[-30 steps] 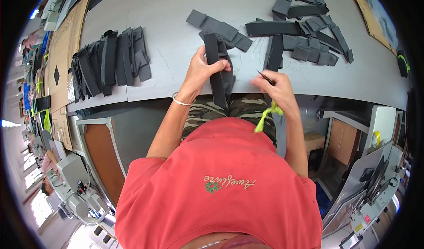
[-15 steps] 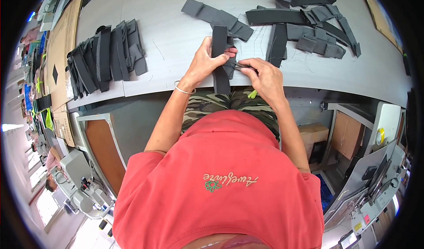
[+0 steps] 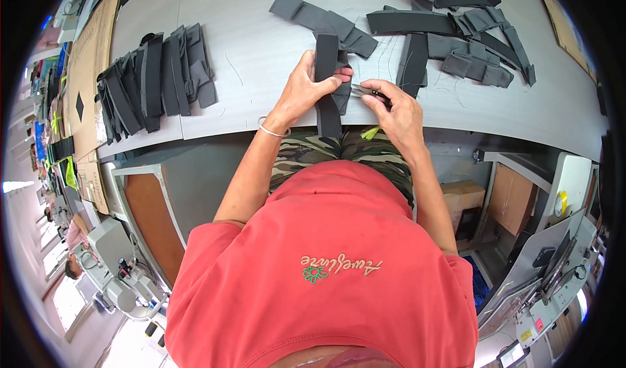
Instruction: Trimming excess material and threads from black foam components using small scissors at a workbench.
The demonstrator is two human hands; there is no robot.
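Note:
My left hand [image 3: 303, 91], a pale bangle on its wrist, is closed on a dark grey fabric strip [image 3: 327, 58]. The strip's lower end hangs past the table's near edge, and its folded part shows beside my fingertips. In my right hand [image 3: 403, 119] is a pair of small thread snips [image 3: 381, 96] with black handles and metal blades. Those blades point left at the strip's right edge; whether they touch it I cannot tell. A yellow-green ribbon [image 3: 370, 133] hangs below my right hand. Just beyond my left hand lies another folded grey strip [image 3: 326, 23].
A row of dark strips [image 3: 156, 74] lies at the left of the grey table [image 3: 241, 107]. Several more strips [image 3: 469, 45] are heaped at the far right, with loose threads near them. Cardboard [image 3: 91, 68] borders the left side. Open shelving [image 3: 512, 195] stands below right.
My right hand has drawn slightly right, away from the strip, and more of the snips shows. My left hand holds the strip in nearly the same place.

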